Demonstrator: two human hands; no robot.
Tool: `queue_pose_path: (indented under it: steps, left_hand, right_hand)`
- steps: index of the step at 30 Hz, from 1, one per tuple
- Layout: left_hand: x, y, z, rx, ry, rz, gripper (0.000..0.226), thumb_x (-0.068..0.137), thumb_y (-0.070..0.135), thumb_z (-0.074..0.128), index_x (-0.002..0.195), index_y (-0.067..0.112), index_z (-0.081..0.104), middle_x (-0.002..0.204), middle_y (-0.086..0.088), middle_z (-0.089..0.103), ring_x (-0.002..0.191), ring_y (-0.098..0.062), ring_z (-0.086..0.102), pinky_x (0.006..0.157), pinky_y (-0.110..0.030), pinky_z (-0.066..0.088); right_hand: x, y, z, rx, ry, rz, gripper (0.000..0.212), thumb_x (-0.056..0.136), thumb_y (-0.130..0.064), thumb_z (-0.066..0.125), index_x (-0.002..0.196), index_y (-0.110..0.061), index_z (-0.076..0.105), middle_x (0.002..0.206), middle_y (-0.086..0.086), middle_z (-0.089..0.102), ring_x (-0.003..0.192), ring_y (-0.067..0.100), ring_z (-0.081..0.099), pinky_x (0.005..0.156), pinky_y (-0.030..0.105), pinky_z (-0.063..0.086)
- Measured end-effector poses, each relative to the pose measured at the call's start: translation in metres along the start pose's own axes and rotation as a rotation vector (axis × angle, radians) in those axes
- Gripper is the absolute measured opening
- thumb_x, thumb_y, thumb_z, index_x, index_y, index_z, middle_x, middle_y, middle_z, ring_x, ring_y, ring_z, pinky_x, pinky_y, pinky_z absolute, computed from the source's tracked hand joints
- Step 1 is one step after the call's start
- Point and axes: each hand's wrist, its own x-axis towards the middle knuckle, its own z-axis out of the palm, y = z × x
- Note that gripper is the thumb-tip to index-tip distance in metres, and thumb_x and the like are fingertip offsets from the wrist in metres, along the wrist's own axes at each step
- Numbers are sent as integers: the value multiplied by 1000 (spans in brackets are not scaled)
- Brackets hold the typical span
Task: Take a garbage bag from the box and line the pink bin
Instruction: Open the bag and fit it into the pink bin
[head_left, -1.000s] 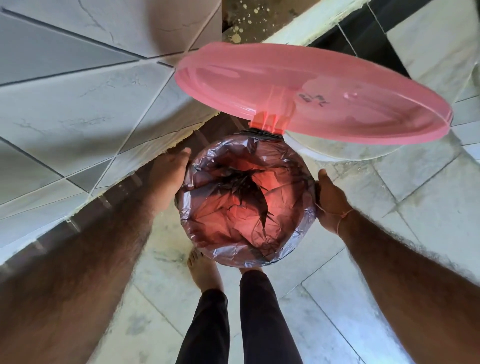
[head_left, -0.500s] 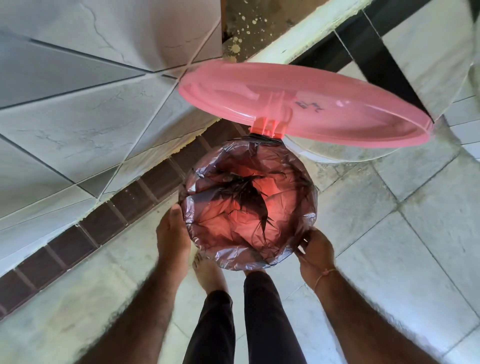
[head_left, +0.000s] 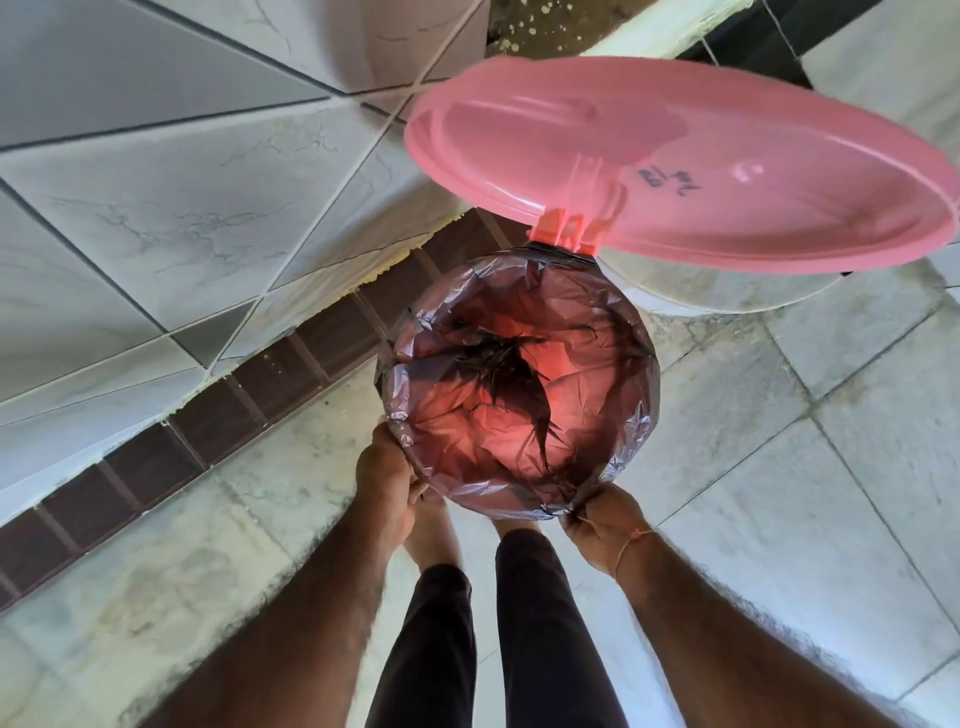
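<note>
Right hand (head_left: 602, 525) pinches the garbage bag (head_left: 519, 410) overhang at the near rim of the pink bin (head_left: 558, 236). Left hand (head_left: 387, 467) holds the near-left rim; finger grip hidden. Bag already covers the rim all round, lid up at the far side. Both hands equally near; likely next move is tugging the film downward.

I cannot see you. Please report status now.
Left hand and right hand grip bag at near rim. Bag folded over bin. Lid up. Nothing blocking.
</note>
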Motion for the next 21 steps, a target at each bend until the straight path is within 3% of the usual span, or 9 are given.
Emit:
queue_pose_path:
  steps: [3, 6, 9, 11, 13, 15, 18, 21]
  left_hand:
    - [4, 2, -11, -2, 92, 107, 32, 95, 22, 45, 111, -1, 61, 84, -9, 65, 69, -19, 62, 53, -26, 48]
    - [-15, -3, -19, -40, 85, 226, 45, 97, 39, 41, 109, 3, 64, 92, -7, 66, 76, -16, 63, 66, -31, 50]
    - [-37, -6, -12, -26, -40, 354, 37, 97, 48, 40, 106, 19, 62, 97, -1, 65, 90, -20, 65, 73, -34, 52]
    - [-47, -9, -4, -34, -122, 283, 46, 96, 56, 35, 118, 23, 59, 105, 0, 62, 96, -23, 61, 79, -36, 52]
    - [-47, -12, 2, -112, -161, 131, 57, 95, 61, 30, 130, 22, 51, 112, -2, 61, 97, -24, 61, 82, -36, 51]
    - [-41, -16, 3, -135, -100, 59, 62, 92, 66, 30, 123, 19, 56, 116, -7, 64, 99, -28, 63, 87, -40, 52]
    - [-35, -11, -2, -38, 53, 202, 50, 90, 62, 33, 90, 24, 64, 103, -12, 70, 93, -31, 68, 92, -49, 53]
    - [-43, -1, -7, -145, -64, 174, 50, 97, 56, 31, 104, 17, 61, 98, -5, 69, 84, -20, 68, 85, -40, 52]
  right_hand:
    - [4, -5, -4, -43, 81, 0, 34, 89, 11, 33, 70, -9, 52, 73, 13, 54, 62, 20, 51, 44, 19, 48]
    - [-2, -17, -9, 77, 172, -66, 31, 93, -8, 39, 69, -13, 58, 83, 15, 66, 69, 25, 61, 59, 29, 46]
    - [-20, -29, -13, 315, 45, -190, 50, 96, -51, 32, 104, -12, 62, 97, 10, 66, 86, 24, 63, 82, 37, 48]
    - [-28, -29, -12, 408, -43, -167, 61, 90, -65, 29, 119, -18, 56, 106, 9, 63, 96, 26, 59, 90, 43, 45]
    - [-33, -22, -9, 459, -131, -65, 67, 86, -71, 27, 127, -23, 51, 116, 10, 60, 109, 31, 57, 99, 49, 41]
    - [-34, -14, -6, 469, -160, 7, 73, 85, -74, 27, 133, -23, 48, 128, 10, 57, 121, 33, 53, 106, 53, 38]
    - [-40, -11, -1, 396, -27, -37, 71, 90, -68, 26, 138, -20, 46, 134, 13, 54, 116, 33, 53, 101, 49, 42]
    - [-42, -13, -2, 435, 14, -66, 73, 90, -67, 27, 133, -12, 49, 137, 18, 53, 111, 34, 56, 97, 46, 44]
